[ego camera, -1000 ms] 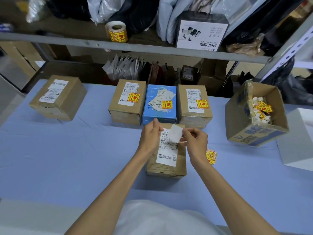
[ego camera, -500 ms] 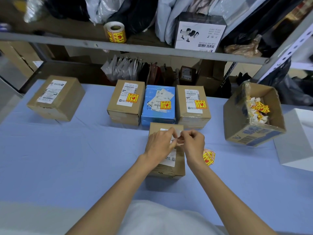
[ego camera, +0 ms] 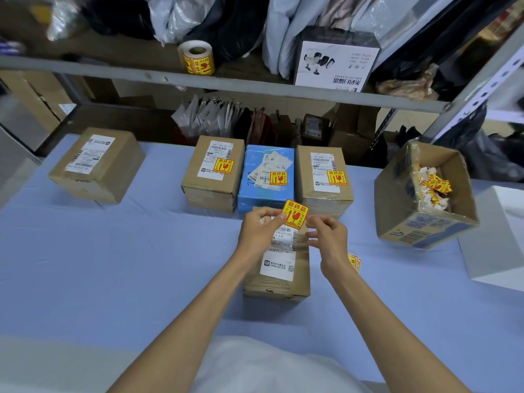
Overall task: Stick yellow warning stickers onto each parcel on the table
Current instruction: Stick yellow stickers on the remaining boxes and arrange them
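My left hand [ego camera: 259, 232] pinches a yellow warning sticker [ego camera: 295, 214] by its left corner and holds it face up over the far end of a brown parcel [ego camera: 279, 283] with a white shipping label. A bit of white backing shows in that palm. My right hand [ego camera: 329, 238] hovers just right of the sticker, its fingers loosely curled with thumb and forefinger apart. Behind stand a brown parcel [ego camera: 212, 177], a blue parcel [ego camera: 266, 191] and another brown parcel [ego camera: 323, 194], each bearing a yellow sticker. A larger brown parcel [ego camera: 96, 165] at the far left shows only a white label.
A few loose yellow stickers [ego camera: 354, 262] lie on the blue table [ego camera: 141, 265] by my right wrist. An open carton [ego camera: 411, 228] with sticker scraps tilts at the right, beside a white box [ego camera: 499, 236]. A sticker roll [ego camera: 197, 58] sits on the shelf above.
The sticker, seen white side up a second ago, now faces me yellow side up in my left hand. My right hand has let go and drawn slightly right.
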`<state>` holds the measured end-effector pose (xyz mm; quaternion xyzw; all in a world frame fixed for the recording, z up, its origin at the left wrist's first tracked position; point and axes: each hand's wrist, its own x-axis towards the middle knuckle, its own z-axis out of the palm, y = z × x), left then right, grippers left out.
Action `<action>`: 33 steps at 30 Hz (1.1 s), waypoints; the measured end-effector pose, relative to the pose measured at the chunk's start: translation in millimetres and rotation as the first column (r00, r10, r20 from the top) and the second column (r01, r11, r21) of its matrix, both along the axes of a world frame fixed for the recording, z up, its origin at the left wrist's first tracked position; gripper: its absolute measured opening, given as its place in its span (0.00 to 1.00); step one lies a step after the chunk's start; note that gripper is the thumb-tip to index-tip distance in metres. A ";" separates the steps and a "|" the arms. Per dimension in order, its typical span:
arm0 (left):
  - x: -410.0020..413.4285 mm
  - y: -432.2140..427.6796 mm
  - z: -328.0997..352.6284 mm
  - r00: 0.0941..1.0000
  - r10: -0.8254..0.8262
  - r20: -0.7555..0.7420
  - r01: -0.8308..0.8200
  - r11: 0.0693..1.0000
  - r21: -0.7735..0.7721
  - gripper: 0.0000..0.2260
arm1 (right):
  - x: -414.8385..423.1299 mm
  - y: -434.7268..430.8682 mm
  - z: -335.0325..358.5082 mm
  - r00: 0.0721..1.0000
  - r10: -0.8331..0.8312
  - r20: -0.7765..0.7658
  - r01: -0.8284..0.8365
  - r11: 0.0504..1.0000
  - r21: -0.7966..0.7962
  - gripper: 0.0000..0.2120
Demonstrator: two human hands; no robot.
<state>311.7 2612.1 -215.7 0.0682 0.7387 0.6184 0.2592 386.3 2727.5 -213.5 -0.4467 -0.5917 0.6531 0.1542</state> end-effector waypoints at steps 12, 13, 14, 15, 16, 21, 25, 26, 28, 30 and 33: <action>6.9 -2.9 -6.0 0.987 0.022 0.161 -0.023 1.000 0.000 0.08 | 3.3 1.5 -0.3 0.991 0.124 -0.042 -0.119 0.987 0.106 0.05; 6.5 -3.7 -6.2 0.985 0.014 0.174 -0.013 1.000 -0.002 0.09 | 3.7 2.0 -1.0 0.990 0.136 -0.043 -0.130 0.985 0.115 0.05; 5.9 -4.4 -7.0 0.983 0.011 0.182 -0.012 1.000 0.001 0.11 | 3.9 2.6 -1.8 0.989 0.142 -0.045 -0.135 0.983 0.121 0.05; 6.1 -5.1 -6.7 0.983 0.018 0.184 -0.018 1.000 0.001 0.14 | 3.7 3.0 -2.2 0.988 0.147 -0.048 -0.140 0.982 0.127 0.05; 6.4 -5.0 -6.4 0.988 0.028 0.153 -0.026 1.000 -0.012 0.15 | 2.8 2.7 -2.8 0.987 0.150 -0.052 -0.142 0.981 0.134 0.04; -6.7 -9.0 -8.7 0.987 0.098 -0.130 -0.125 0.966 -0.227 0.13 | 1.2 2.9 -5.3 0.992 0.013 -0.127 -0.001 0.995 0.095 0.06; -28.5 -22.8 -11.5 0.997 0.033 -0.070 -0.049 0.967 -0.250 0.17 | 6.0 12.7 -3.0 0.991 0.097 -0.091 -0.081 0.984 0.160 0.06; -29.6 -23.1 -11.1 0.998 0.021 -0.059 -0.034 0.974 -0.225 0.18 | 6.3 12.9 -2.9 0.990 0.116 -0.075 -0.102 0.980 0.171 0.06; -27.4 -20.3 -9.2 0.998 0.046 -0.039 -0.052 0.985 -0.164 0.17 | 5.4 11.7 -2.3 0.991 0.121 -0.054 -0.110 0.978 0.176 0.06; -24.3 -17.3 -10.4 0.996 0.069 -0.052 -0.076 0.988 -0.137 0.13 | 4.1 10.0 -2.3 0.991 0.121 -0.052 -0.111 0.981 0.160 0.05; -17.7 -16.5 -12.0 0.995 0.060 -0.078 -0.071 0.986 -0.150 0.17 | 3.6 9.8 -3.3 0.989 0.135 -0.052 -0.127 0.983 0.133 0.05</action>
